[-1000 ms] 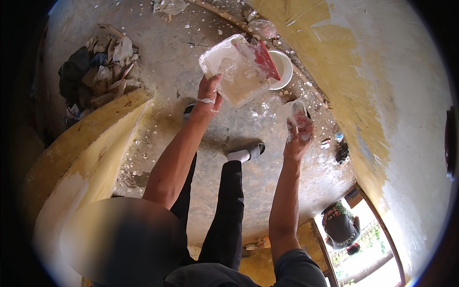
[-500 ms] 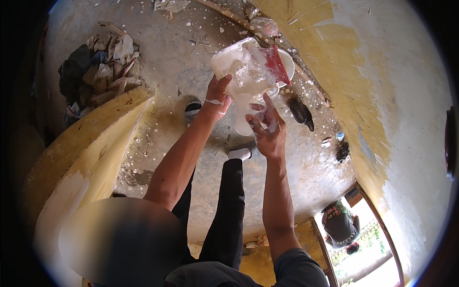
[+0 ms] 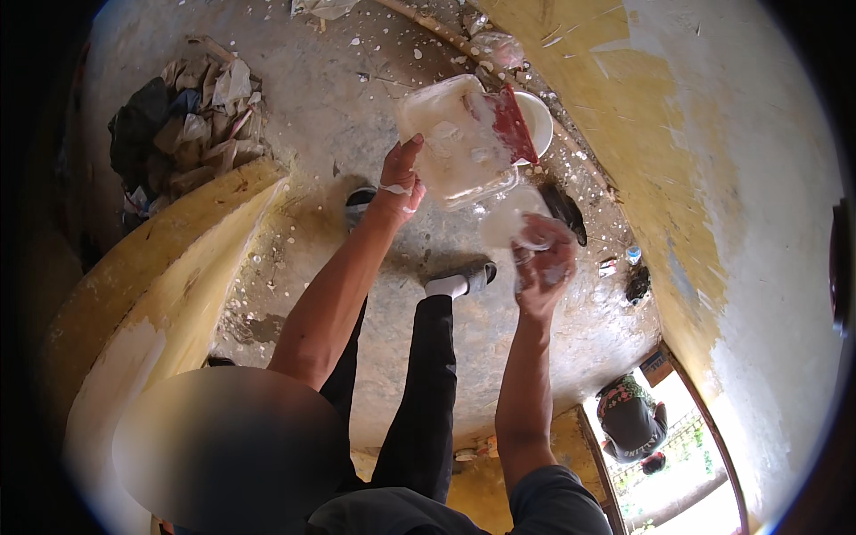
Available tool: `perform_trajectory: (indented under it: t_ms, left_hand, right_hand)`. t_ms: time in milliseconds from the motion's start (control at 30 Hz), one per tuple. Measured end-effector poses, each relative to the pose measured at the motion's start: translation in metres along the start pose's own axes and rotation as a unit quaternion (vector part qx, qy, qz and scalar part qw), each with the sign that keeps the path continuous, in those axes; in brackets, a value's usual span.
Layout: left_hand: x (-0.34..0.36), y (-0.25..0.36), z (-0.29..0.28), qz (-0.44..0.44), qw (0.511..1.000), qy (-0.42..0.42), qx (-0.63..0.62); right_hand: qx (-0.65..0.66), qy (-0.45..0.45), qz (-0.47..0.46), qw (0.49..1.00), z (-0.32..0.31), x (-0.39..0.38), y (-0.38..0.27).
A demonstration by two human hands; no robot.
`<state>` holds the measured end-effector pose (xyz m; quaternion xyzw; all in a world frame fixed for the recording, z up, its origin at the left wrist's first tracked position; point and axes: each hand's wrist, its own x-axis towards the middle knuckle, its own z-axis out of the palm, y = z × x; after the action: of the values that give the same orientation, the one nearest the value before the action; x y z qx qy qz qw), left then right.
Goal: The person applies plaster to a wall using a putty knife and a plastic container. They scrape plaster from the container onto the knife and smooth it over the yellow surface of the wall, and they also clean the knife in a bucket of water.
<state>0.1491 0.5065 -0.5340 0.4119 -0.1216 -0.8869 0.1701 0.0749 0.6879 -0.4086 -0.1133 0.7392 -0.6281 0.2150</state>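
Note:
My left hand [image 3: 402,178] is closed on the near left edge of a white plastic tray [image 3: 432,116], thumb over the rim. Wet white paste coats the tray's inside. A red flat blade-like piece [image 3: 512,125], smeared white, lies across the tray's right side; its handle cannot be made out. Down and to the right of the tray, apart from it, my right hand [image 3: 546,259] is closed around a pale, rounded, flat piece [image 3: 504,218]. Motion blurs this piece and the fingertips. White paste marks both hands.
A white bucket [image 3: 537,125] stands behind the tray by the yellow wall [image 3: 660,134]. A dark object [image 3: 563,212] lies on the spattered floor. Rubbish [image 3: 192,125] is heaped at left beside a low yellow wall [image 3: 214,223]. Another person [image 3: 633,423] is near the doorway.
My right hand has moved right and slightly down, carrying the pale piece away from the tray's near edge. The white paste in the tray looks flatter. My left hand has barely moved.

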Motion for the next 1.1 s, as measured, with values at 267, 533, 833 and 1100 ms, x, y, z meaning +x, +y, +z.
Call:
perform_trajectory:
  t_ms: [267,533,833,1100]
  left_hand:
    - [0.012,0.011,-0.027,0.063,0.996,-0.042,0.050]
    - [0.025,0.025,-0.057,0.026,0.998,0.010,0.061]
    - [-0.006,0.013,-0.029,0.036,0.991,-0.029,0.128]
    - [-0.034,-0.021,0.038,-0.013,0.987,-0.007,0.160]
  right_hand:
    - [-0.307,0.118,0.125,0.936,-0.022,0.093,0.151]
    - [-0.343,0.125,0.080,0.927,0.002,0.153,0.214]
    - [-0.335,-0.012,-0.056,0.940,0.068,0.080,0.012]
    - [-0.442,-0.045,-0.179,0.878,0.023,0.059,-0.039]
